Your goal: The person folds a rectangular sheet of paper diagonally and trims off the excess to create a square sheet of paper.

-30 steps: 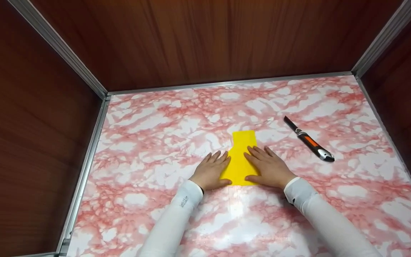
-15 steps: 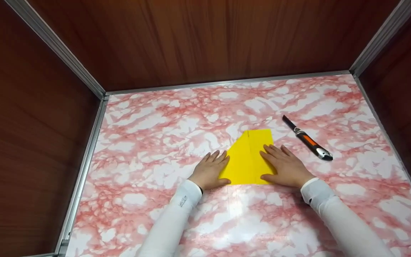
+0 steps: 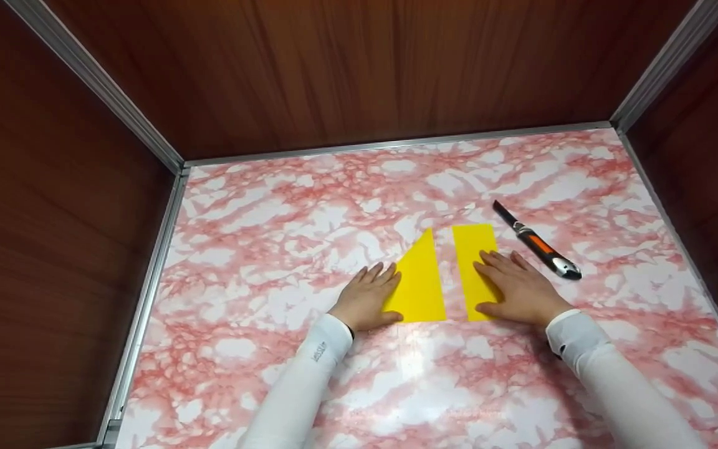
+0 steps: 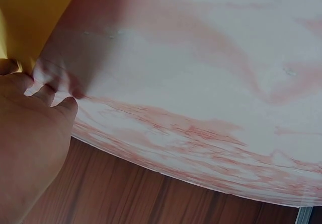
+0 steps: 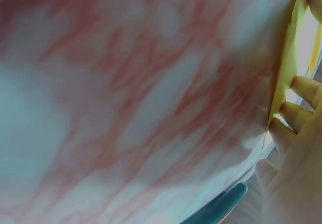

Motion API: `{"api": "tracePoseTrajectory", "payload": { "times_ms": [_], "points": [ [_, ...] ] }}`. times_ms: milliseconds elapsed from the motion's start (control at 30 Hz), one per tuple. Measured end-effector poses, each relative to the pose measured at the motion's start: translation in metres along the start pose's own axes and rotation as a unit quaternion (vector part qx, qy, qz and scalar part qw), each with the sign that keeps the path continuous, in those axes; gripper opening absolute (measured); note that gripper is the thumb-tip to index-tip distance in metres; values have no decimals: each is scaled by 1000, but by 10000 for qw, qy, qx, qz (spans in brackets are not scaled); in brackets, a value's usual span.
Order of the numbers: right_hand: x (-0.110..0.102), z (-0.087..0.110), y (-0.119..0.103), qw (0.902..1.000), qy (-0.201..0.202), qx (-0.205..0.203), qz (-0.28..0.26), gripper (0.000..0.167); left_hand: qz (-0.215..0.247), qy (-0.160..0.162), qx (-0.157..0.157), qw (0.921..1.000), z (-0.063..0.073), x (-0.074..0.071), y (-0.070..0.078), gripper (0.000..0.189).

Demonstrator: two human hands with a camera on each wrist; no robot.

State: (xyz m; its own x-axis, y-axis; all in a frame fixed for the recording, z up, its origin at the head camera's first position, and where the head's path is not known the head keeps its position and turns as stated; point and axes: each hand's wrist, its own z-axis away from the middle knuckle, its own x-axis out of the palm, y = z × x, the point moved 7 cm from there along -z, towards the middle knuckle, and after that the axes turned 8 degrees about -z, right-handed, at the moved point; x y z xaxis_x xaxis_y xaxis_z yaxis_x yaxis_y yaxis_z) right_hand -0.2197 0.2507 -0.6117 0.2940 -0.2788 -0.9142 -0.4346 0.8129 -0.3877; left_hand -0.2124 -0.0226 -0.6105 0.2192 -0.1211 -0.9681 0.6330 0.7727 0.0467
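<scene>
Two flat yellow paper pieces lie side by side in the head view with a narrow strip of tabletop between them. The left piece (image 3: 420,284) has a slanted upper left edge. My left hand (image 3: 368,298) rests on its left side with fingers spread and straight. The right piece (image 3: 472,252) is a narrow strip, and my right hand (image 3: 518,288) lies flat over its right side. In the left wrist view my left hand (image 4: 35,123) touches the yellow paper (image 4: 35,12). The right wrist view has my right fingers on the strip's edge (image 5: 284,68).
A utility knife (image 3: 540,245) with a black and orange handle lies to the right of the right hand, blade end pointing away. The pink and white marbled tabletop (image 3: 259,249) is bounded by brown wood-look panels (image 3: 359,75) with metal edging.
My right hand has slid right with the right yellow strip. The strip first overlapped the left piece, then met its edge, and now a gap separates them. The left hand stays put.
</scene>
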Motion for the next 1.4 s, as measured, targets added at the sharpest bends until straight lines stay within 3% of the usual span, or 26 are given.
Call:
{"api": "tracePoseTrajectory", "payload": {
  "times_ms": [433, 533, 700, 833, 967, 1233, 1300, 1400],
  "points": [
    [-3, -2, 5, 9999, 121, 35, -113, 91, -36, -63, -70, 9999, 2, 2, -1, 88],
    [-7, -6, 3, 9993, 309, 88, -198, 89, -48, -71, -60, 9999, 1, 2, -1, 88],
    [-17, -15, -13, 9936, 1011, 126, -491, 61, 20, -20, -23, 10000, 0, 0, -1, 88],
    [-17, -30, -36, 9882, 1226, 155, -909, 38, 33, -9, -38, 10000, 0, 0, -2, 87],
    [-8, -46, -52, 9796, 1135, 508, -1581, 33, 54, -47, -34, 10000, 0, 1, -2, 87],
    [6, -59, -58, 9492, 1044, 1329, -2653, 35, 104, -62, -88, 9999, 0, 2, 0, 87],
    [7, -59, -58, 9451, 1150, 1495, -2668, 36, 146, -56, -96, 9998, 0, 2, 0, 87],
    [8, -59, -60, 9482, 1223, 1691, -2393, 39, 218, -62, -103, 9997, -1, 2, 0, 86]
  ]
}}
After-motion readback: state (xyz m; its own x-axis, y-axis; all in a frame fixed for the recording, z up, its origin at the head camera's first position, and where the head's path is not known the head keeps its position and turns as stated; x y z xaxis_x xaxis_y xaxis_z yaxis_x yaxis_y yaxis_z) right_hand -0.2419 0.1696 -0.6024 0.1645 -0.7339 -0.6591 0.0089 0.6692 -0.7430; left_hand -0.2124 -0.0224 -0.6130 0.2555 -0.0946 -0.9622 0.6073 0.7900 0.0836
